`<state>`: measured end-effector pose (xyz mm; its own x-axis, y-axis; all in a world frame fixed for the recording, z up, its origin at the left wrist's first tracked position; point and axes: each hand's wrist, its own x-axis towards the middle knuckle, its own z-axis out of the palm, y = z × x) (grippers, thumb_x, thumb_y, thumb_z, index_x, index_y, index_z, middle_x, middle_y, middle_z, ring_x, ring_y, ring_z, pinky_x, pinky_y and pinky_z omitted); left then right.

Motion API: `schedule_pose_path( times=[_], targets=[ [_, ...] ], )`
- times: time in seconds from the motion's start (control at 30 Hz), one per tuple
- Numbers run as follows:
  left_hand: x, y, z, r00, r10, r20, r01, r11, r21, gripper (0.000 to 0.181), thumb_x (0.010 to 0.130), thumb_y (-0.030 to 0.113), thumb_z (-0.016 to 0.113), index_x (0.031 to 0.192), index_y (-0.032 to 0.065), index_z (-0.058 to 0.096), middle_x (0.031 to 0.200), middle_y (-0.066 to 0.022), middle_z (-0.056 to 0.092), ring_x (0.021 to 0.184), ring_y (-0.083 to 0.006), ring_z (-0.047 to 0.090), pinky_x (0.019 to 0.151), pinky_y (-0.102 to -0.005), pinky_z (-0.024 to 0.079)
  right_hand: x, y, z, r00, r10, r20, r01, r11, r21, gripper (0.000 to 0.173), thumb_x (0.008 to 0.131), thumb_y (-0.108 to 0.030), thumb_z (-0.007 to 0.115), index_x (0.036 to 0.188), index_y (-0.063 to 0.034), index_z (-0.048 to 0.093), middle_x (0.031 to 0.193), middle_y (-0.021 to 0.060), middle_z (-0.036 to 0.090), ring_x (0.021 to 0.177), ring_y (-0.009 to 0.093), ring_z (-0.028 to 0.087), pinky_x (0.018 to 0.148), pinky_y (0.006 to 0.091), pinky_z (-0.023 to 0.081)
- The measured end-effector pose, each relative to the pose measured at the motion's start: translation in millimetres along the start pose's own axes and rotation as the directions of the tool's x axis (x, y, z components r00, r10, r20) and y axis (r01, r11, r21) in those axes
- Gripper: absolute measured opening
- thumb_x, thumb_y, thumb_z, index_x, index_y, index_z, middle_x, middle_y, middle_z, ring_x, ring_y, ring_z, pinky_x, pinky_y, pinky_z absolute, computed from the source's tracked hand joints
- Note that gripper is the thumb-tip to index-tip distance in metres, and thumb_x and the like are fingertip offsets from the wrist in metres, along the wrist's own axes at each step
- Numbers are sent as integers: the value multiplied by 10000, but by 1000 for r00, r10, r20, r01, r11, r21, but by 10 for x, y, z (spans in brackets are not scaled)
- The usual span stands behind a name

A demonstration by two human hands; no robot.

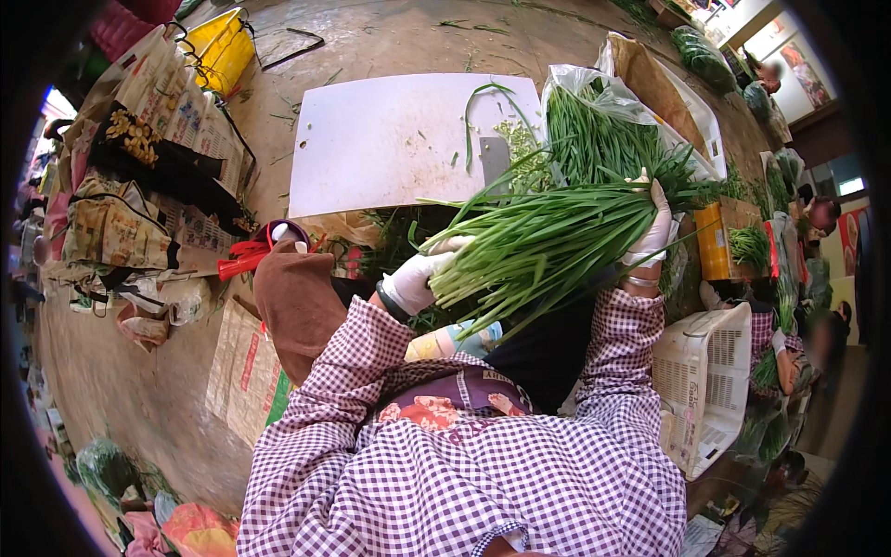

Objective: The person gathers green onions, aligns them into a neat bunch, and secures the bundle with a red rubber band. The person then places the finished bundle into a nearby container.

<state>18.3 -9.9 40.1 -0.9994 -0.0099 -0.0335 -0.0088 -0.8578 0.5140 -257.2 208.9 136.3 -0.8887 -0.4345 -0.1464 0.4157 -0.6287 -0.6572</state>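
A large loose bunch of long green leafy stalks (550,230), resembling garlic chives, lies across both my gloved hands. My right hand (651,226) grips it near the leafy end. At the pale stem end, my left hand (424,275) holds some stalks between thumb and fingers. Beyond the bunch lies a white board (404,139) with cut bits scattered on it. A grey metal blade (495,161) rests at the board's right side, partly covered by leaves. More of the same greens (598,132) fill a clear plastic bag right of the board.
A yellow basket (219,52) and fabric-covered bundles stand at the left. A brown cloth (292,299) covers something near my left arm. On the right are a cardboard box (727,237) with greens and a white plastic crate (703,390). Other people work at the far right.
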Motion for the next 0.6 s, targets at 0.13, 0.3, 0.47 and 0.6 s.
schedule_pose_path(
  times=[0.13,0.3,0.47,0.6],
  targets=[
    [-162,112,-100,996,-86,6,86,991,-99,102,880,140,595,920,53,560,628,24,457,451,-57,343,401,-199,264,20,-147,-43,998,35,55,-38,997,60,231,909,-241,552,1047,-66,614,897,102,648,814,234,629,757,402,538],
    [-335,231,-311,982,-149,-117,159,984,80,155,880,185,623,949,61,560,604,54,409,466,-38,317,407,-182,238,14,-307,41,991,5,135,-13,998,61,245,917,-245,535,1063,-63,609,919,112,643,831,239,623,787,412,525],
    [-182,50,-79,986,34,-163,56,856,514,243,826,173,679,1020,83,564,859,34,563,792,-66,515,694,-219,416,157,-249,-35,993,-69,90,60,993,100,242,903,-256,550,968,-36,628,889,131,645,840,253,621,801,410,520],
    [-70,-15,-116,803,124,-582,77,948,309,114,850,188,632,919,117,577,861,21,578,774,-72,519,680,-214,407,200,-150,-31,996,-51,70,45,995,94,212,890,-249,570,888,-49,640,823,119,648,856,250,612,810,433,513]
  ],
)
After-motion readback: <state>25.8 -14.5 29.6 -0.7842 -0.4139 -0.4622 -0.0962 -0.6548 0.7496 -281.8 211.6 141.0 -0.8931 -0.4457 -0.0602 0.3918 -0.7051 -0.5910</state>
